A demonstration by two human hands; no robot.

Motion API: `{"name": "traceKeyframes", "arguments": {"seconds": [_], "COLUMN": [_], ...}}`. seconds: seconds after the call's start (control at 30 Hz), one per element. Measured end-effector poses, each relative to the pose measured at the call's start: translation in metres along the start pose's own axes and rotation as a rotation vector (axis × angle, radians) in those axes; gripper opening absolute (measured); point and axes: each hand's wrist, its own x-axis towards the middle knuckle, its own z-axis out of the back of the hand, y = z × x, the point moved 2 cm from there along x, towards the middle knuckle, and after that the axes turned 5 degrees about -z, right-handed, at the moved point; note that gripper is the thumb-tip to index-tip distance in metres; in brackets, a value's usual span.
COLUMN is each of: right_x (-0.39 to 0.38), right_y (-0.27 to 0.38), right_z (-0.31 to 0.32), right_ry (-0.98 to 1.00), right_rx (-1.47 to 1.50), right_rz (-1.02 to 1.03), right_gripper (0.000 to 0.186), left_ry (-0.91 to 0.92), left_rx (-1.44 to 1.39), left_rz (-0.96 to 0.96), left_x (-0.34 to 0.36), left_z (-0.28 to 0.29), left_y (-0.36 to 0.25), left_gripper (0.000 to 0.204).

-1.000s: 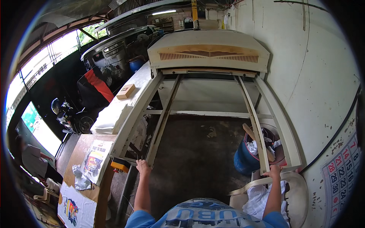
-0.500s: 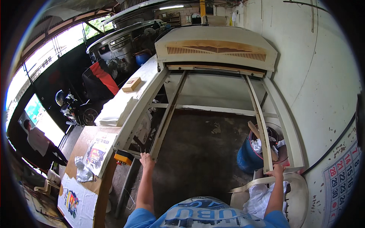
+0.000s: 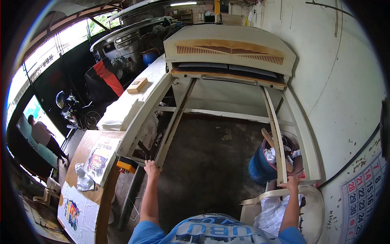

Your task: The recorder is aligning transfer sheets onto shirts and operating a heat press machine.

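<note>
In the head view, the left hand (image 3: 152, 168) and right hand (image 3: 292, 184) are gripping the inner rails (image 3: 176, 118) at the frame's (image 3: 305, 136) near edge. At its far edge, the tray (image 3: 187, 73) is now protruding further from beneath the hood (image 3: 229, 36), partly uncovering the pale sheets (image 3: 203, 65) it is carrying.

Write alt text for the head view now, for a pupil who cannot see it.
A person's left hand and right hand are at the near ends of two rails leading to a large, cream, vented machine. At left, a printed white cloth lies on a brown table.
</note>
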Motion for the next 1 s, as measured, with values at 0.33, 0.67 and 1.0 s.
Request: {"name": "traceKeyframes", "arguments": {"seconds": [0.33, 0.67, 1.0], "right_x": [0.004, -0.006, -0.093], "right_y": [0.002, 0.003, 0.024], "right_z": [0.003, -0.002, -0.049], "right_ry": [-0.025, -0.052, -0.668], "right_rx": [0.061, 0.05, 0.482], "right_rz": [0.057, 0.07, 0.162], "right_gripper": [0.049, 0.052, 0.057], "left_ry": [-0.411, -0.125, -0.204], "left_rx": [-0.362, -0.371, -0.333], "left_rz": [-0.157, -0.182, -0.088], "left_x": [-0.047, -0.177, -0.238], "left_z": [0.01, -0.035, -0.008], "left_y": [-0.01, 0.001, 0.036], "left_gripper": [0.042, 0.024, 0.01]}}
